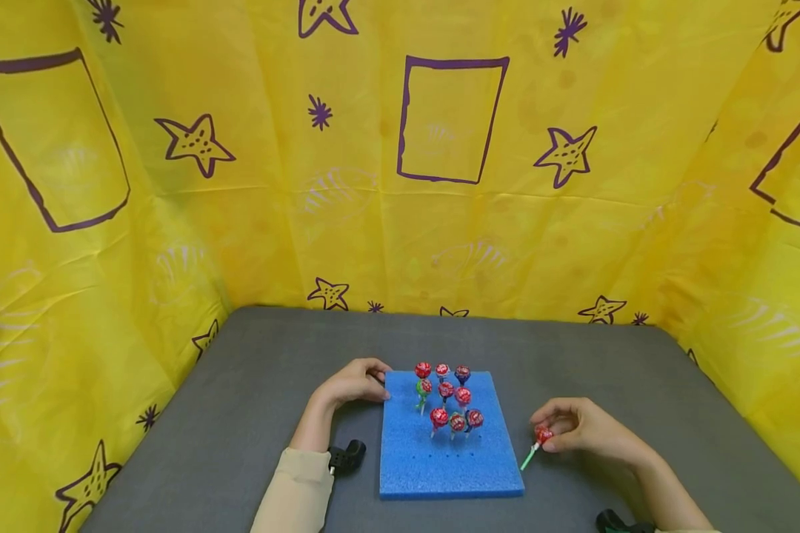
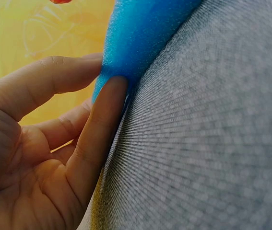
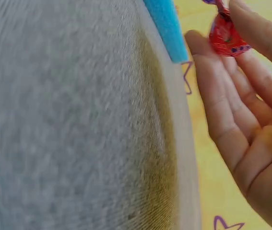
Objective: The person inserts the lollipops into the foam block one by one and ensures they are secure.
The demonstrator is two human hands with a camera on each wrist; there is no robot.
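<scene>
A blue foam board (image 1: 407,466) lies flat on the dark table, with small holes in its front part. Several wrapped lollipops (image 1: 438,418) stand upright in it, grouped in rows. My left hand (image 1: 355,381) touches the board's left edge near the far corner. In the left wrist view, fingertips (image 2: 114,88) rest right against the foam edge (image 2: 136,38). To the right of the board, my right hand (image 1: 576,423) pinches a red-wrapped lollipop (image 1: 543,434) by its head between thumb and fingers. Its green stick (image 1: 528,457) points down and left, toward the board's front right corner.
The grey tabletop (image 1: 293,340) extends around the board. Yellow cloth (image 1: 453,244) with purple drawings encloses the back and sides. A black wrist device (image 1: 348,457) sits at the left wrist, and another (image 1: 616,522) at the right.
</scene>
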